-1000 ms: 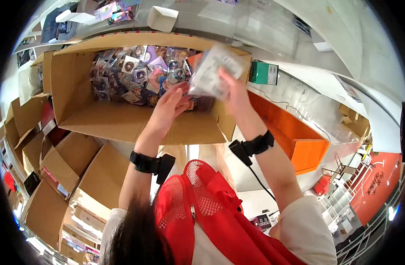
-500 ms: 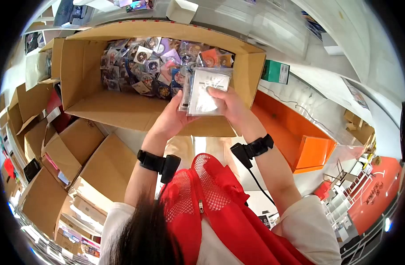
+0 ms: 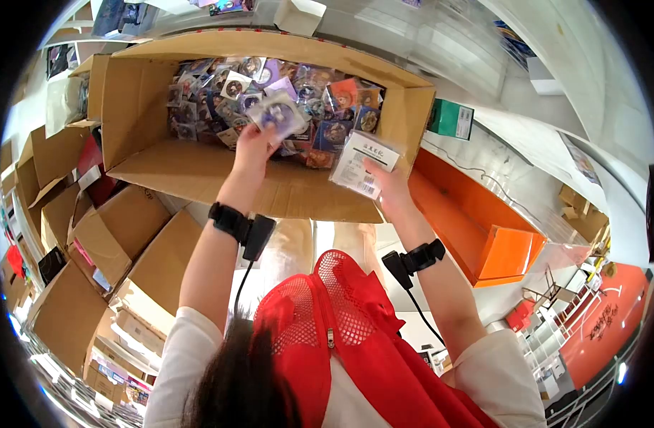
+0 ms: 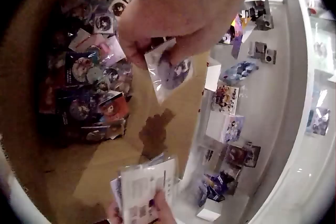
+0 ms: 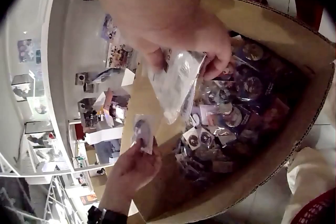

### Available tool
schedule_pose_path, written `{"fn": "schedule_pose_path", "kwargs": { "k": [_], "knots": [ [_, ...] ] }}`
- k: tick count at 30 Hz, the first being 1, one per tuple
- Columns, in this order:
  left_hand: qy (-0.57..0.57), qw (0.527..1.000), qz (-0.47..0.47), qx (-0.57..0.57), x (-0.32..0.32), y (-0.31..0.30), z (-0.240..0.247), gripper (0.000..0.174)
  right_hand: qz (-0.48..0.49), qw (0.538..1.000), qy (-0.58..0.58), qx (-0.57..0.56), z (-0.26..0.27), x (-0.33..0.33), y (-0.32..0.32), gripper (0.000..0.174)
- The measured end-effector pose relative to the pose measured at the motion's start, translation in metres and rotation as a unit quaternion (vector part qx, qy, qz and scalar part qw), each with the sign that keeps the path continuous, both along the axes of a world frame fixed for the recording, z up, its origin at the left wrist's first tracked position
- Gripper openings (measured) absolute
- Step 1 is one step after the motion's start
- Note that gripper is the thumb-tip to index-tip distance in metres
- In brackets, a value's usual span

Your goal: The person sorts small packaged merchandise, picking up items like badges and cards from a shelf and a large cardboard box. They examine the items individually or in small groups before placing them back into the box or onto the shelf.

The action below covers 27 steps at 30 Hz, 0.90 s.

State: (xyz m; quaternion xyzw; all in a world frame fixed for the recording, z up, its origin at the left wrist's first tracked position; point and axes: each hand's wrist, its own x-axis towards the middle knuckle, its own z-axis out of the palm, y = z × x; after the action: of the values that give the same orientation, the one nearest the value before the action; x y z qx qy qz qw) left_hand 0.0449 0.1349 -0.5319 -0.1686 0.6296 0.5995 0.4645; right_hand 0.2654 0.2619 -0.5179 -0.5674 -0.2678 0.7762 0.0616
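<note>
My left hand (image 3: 250,153) pinches a round badge in a clear plastic sleeve (image 3: 278,115) above a cardboard carton (image 3: 131,100). In the left wrist view, thumb and finger grip the edge of this sleeve (image 4: 168,77). My right hand (image 3: 389,187) holds a small stack of flat plastic-sleeved packets (image 3: 362,160) near the carton's right front corner. The top packet shows a white back with print and a barcode. Beneath the hands, the carton holds a heap of similar sleeved badges (image 3: 206,114), several with white, purple or orange backings.
A green box (image 3: 451,119) stands off the carton's right end, above an orange open box (image 3: 476,214). More cardboard boxes (image 3: 120,235) crowd the left side. Behind the carton lies a pale counter with a small open white box (image 3: 299,17).
Both hands were together at the stack half a second ago. Now the left has moved away leftward with one sleeved badge, while the right keeps the stack, shifted slightly right.
</note>
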Motion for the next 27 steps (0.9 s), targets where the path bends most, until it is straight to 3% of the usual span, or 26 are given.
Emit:
{"fn": "schedule_pose_path", "kwargs": {
  "k": [4, 7, 10, 12, 15, 24, 27],
  "knots": [
    [0.027, 0.992, -0.009, -0.123, -0.017, 0.018, -0.004, 0.051, 0.004, 1.0, -0.001, 0.007, -0.001, 0.006, -0.006, 0.035],
    [0.046, 0.991, -0.115, -0.041, 0.006, 0.019, -0.005, 0.044, 0.013, 1.0, 0.006, 0.002, 0.008, 0.001, -0.007, 0.035],
    [-0.074, 0.972, -0.224, -0.012, 0.04, 0.008, -0.001, 0.038, 0.028, 0.999, 0.018, -0.013, 0.016, -0.006, -0.009, 0.033],
    [-0.183, 0.946, -0.227, 0.139, 0.063, 0.003, 0.005, 0.034, 0.031, 0.999, 0.028, -0.012, 0.016, -0.009, -0.012, 0.031],
    [-0.154, 0.942, -0.282, 0.097, 0.079, 0.0, 0.02, 0.032, 0.037, 0.999, 0.035, -0.001, 0.015, -0.011, -0.012, 0.029],
    [-0.085, 0.957, -0.275, 0.023, 0.073, 0.008, 0.022, 0.026, -0.01, 0.996, -0.035, 0.079, 0.032, -0.03, -0.019, 0.027],
    [-0.098, 0.971, -0.219, 0.009, 0.07, 0.009, 0.037, 0.026, 0.008, 0.994, -0.046, 0.101, 0.029, -0.033, -0.017, 0.028]
  ]
}}
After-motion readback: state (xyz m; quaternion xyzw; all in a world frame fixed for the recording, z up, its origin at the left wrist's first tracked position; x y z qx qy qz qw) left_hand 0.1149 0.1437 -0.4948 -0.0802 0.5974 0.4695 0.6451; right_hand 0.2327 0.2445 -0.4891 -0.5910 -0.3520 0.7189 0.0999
